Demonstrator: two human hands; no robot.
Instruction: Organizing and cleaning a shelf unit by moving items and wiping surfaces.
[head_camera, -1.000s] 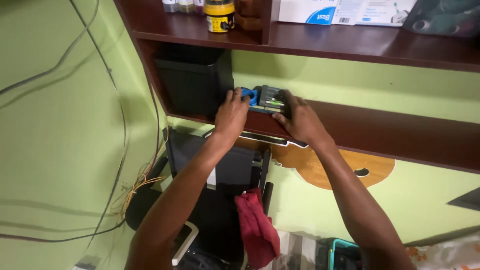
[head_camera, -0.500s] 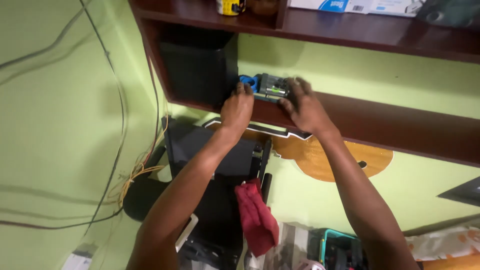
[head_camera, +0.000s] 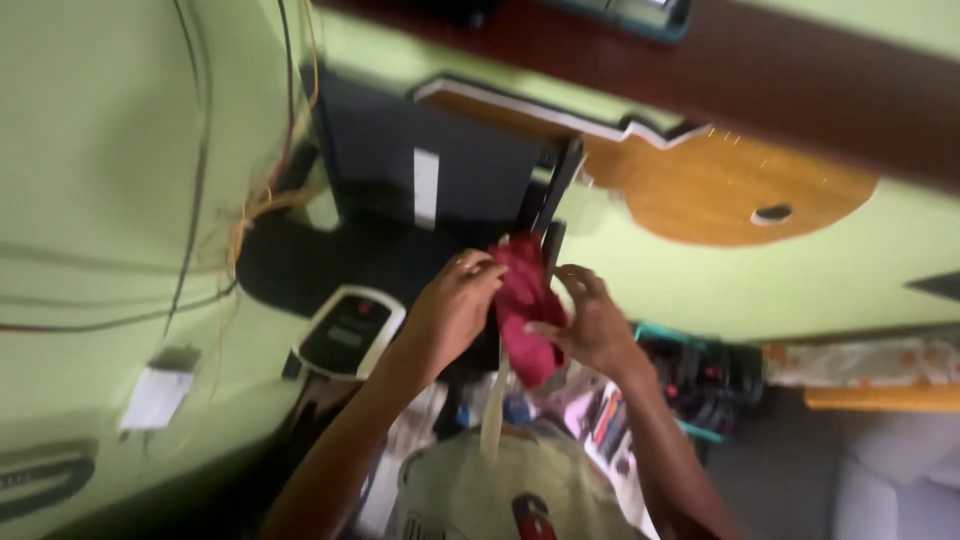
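A dark red cloth (head_camera: 524, 300) hangs from the top of a black upright frame (head_camera: 545, 210) below the shelf. My left hand (head_camera: 455, 305) grips the cloth's left edge near its top. My right hand (head_camera: 590, 325) holds the cloth's right side, thumb across its front. The picture is blurred by motion. The small blue and grey device (head_camera: 640, 12) stays on the dark wooden shelf (head_camera: 800, 80), only its lower edge showing at the top of the view.
A black machine (head_camera: 420, 170) stands against the green wall, with a white-rimmed control panel (head_camera: 350, 332) at its lower left. Cables (head_camera: 200, 150) run down the wall. An orange wooden cut-out (head_camera: 720, 190) hangs under the shelf. A teal crate (head_camera: 700, 375) and clutter lie below.
Both hands have left the blue and grey device on the shelf and dropped down to the red cloth, which they now hold. The view has tilted downward.
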